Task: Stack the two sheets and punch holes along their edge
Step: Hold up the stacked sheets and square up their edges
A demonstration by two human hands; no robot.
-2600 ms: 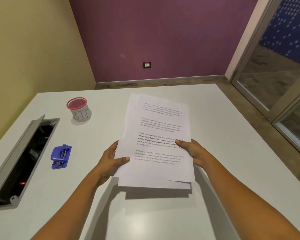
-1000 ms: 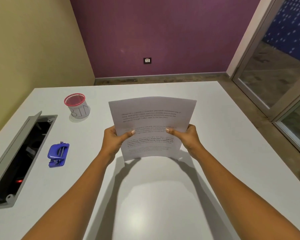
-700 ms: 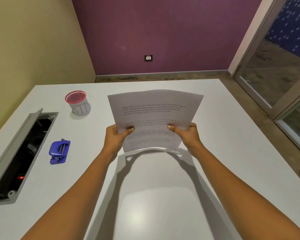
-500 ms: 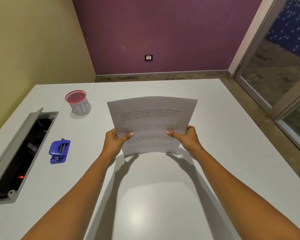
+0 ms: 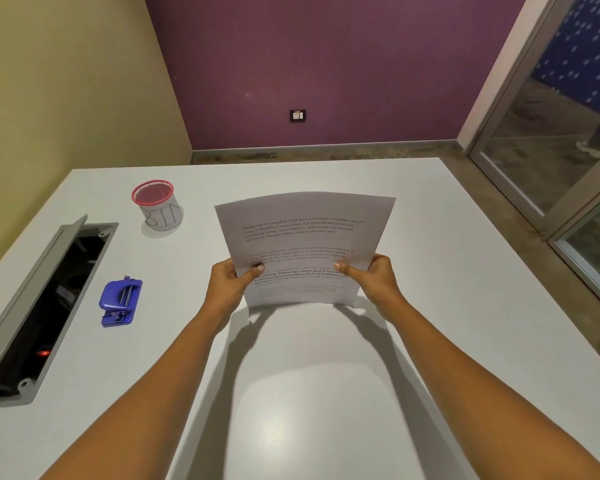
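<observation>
the two sheets (image 5: 305, 237) stand nearly upright in the centre of the frame, printed side toward the camera, their lower edge on or just above the white table (image 5: 430, 341); whether it touches cannot be told. they look like a single page, edges lined up, with the top bowing slightly. the left hand (image 5: 227, 284) pinches the left edge, thumb across the printed face and fingers hidden behind the paper. the right hand (image 5: 374, 278) grips the right edge the same way, thumb on the front. both forearms reach in from the bottom corners of the frame, and their shadows fall on the table below the paper.

at the left of the frame, well apart from the sheets, a blue hole punch (image 5: 120, 302) lies flat on the table, untouched. above it, in the upper left, stands a mesh cup (image 5: 158, 206) with a red rim and lettering on its side. along the far left edge an open cable hatch (image 5: 42, 306) is sunk into the table, its grey lid tilted up and a small red light glowing inside. a purple wall (image 5: 326, 64) fills the top of the frame.
</observation>
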